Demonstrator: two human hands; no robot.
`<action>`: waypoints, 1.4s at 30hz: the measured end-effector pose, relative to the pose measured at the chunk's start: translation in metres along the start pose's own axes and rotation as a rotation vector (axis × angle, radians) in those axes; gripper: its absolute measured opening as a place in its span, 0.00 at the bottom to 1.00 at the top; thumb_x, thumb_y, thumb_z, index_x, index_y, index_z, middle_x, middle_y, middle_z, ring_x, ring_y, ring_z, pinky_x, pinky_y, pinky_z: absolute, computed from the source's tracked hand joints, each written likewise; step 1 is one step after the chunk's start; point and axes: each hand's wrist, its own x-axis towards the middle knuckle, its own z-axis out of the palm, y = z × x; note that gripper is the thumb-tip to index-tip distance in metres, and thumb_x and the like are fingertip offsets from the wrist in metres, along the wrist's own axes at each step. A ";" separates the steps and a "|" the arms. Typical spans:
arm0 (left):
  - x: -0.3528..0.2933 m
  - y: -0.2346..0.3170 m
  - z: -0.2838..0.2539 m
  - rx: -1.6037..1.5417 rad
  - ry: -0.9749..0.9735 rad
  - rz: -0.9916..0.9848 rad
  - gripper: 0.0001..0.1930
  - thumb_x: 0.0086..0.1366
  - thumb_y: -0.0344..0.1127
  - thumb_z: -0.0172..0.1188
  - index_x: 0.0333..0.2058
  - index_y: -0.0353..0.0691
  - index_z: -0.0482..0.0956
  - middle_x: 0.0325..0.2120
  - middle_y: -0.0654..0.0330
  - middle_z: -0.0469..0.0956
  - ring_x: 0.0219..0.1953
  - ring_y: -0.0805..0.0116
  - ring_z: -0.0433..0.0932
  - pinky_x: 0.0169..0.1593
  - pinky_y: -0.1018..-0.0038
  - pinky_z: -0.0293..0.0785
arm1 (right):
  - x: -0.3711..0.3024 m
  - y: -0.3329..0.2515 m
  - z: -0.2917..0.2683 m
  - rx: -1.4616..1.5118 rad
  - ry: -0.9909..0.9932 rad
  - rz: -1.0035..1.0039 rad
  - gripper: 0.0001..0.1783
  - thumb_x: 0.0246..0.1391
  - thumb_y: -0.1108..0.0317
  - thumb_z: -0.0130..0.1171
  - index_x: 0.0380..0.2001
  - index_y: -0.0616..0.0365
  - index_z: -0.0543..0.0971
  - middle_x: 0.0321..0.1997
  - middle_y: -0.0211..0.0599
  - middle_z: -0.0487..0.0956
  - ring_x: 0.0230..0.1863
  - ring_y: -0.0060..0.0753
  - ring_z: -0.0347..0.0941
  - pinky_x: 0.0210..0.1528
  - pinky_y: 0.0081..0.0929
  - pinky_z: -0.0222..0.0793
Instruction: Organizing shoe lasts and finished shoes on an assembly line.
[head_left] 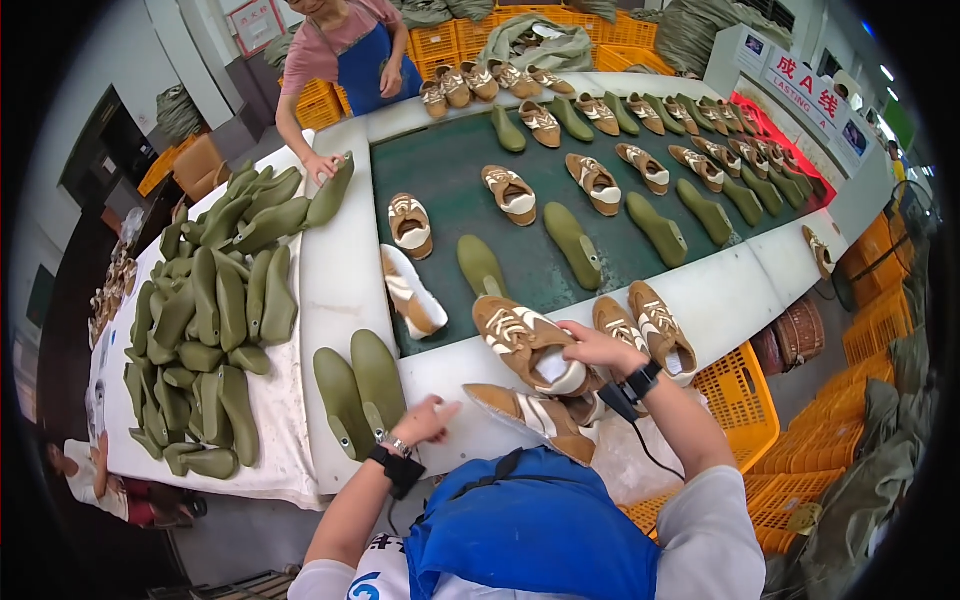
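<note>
My right hand [597,350] grips a brown sneaker [515,335] with white laces by its heel end, above the white table edge. Beneath it another brown sneaker [530,412] lies tilted at the near edge. My left hand [425,420] is empty, its fingers apart, beside two green shoe lasts [345,400] lying side by side. To the right of the held sneaker stand two more brown sneakers [660,325]. A sneaker on its side [410,290] shows its white sole near the belt's left corner.
A green belt [450,180] carries rows of sneakers and lasts. Many green lasts [215,300] are heaped on the left table. Across it, a co-worker's hand [322,167] touches a last [332,195]. A yellow crate [740,400] sits at my right, below the table edge.
</note>
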 end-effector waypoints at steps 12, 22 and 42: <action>0.067 0.091 0.012 -0.763 -0.395 0.342 0.52 0.57 0.45 0.62 0.63 0.53 0.25 0.57 0.50 0.60 0.55 0.54 0.65 0.54 0.58 0.66 | -0.022 0.018 -0.001 0.373 0.338 0.006 0.26 0.46 0.79 0.46 0.53 0.64 0.66 0.45 0.37 0.73 0.45 0.26 0.68 0.46 0.19 0.64; 0.050 0.068 0.053 -0.069 -0.644 0.037 0.42 0.58 0.67 0.47 0.51 0.27 0.62 0.38 0.47 0.76 0.35 0.66 0.78 0.40 0.73 0.77 | -0.086 0.068 -0.033 0.140 0.718 -0.043 0.22 0.43 0.77 0.48 0.47 0.66 0.72 0.37 0.37 0.77 0.35 0.23 0.71 0.38 0.18 0.66; 0.088 0.062 -0.039 -0.208 -0.365 0.220 0.23 0.61 0.57 0.50 0.41 0.41 0.75 0.39 0.60 0.76 0.39 0.73 0.75 0.41 0.75 0.73 | 0.152 -0.115 0.060 -1.002 0.181 -0.283 0.20 0.46 0.63 0.55 0.45 0.49 0.76 0.37 0.46 0.78 0.40 0.47 0.75 0.41 0.39 0.71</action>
